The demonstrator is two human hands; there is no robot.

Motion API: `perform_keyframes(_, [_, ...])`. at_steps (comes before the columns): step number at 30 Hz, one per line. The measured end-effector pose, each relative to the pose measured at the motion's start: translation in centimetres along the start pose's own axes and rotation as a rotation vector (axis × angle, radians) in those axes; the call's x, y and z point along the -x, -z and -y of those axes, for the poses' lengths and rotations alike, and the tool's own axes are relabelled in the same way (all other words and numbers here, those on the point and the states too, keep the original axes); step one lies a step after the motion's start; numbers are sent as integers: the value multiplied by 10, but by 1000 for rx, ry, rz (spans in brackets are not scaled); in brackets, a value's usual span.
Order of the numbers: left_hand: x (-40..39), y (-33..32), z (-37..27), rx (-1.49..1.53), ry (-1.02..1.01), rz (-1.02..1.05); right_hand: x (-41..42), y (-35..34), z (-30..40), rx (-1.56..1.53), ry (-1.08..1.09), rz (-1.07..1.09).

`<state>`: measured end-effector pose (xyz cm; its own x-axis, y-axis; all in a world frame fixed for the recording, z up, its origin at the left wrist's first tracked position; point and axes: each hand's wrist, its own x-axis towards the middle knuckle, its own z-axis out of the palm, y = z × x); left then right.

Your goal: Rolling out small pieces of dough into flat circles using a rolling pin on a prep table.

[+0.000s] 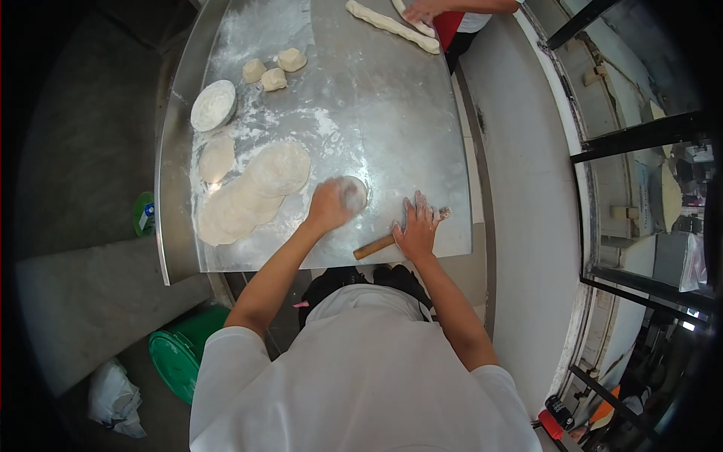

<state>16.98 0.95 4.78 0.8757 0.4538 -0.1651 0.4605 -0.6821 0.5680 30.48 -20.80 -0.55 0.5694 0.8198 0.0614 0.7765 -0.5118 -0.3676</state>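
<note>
My left hand [330,204], blurred, is at the left edge of a small flattened dough round [355,195]; whether its fingers grip the dough cannot be made out. Under my right hand [417,230] lies a wooden rolling pin [374,247], its fingers spread over it. To the left, thin rolled dough sheets [237,209] overlap in a pile, with one rounder sheet [281,168] at the upper right. A separate oval sheet [217,159] rests above the pile's left part. Beyond it stands a bowl of flour [214,105], and farther off sit several dough lumps [274,79].
The floured metal table [395,141] has a raised rim [175,169] at left. At the far right corner, another person's hand [423,10] touches one of two dough ropes [395,27]. A green bin [181,350] and a plastic bag [116,398] stand on the floor at lower left.
</note>
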Motion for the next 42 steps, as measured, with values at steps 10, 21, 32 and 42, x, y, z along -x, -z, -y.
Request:
perform_keyframes(10, [-50, -45, -13, -284, 186, -570, 1, 0, 4, 4, -27, -25])
perform_keyframes(21, [38, -29, -4, 273, 387, -16, -1, 3, 6, 41, -31, 32])
perform_keyframes(32, [8, 8, 41, 252, 250, -25, -134, -22, 100, 20, -133, 197])
perform_keyframes(42, [43, -39, 23, 697, 303, -359, -45, -14, 30, 212, 117, 159])
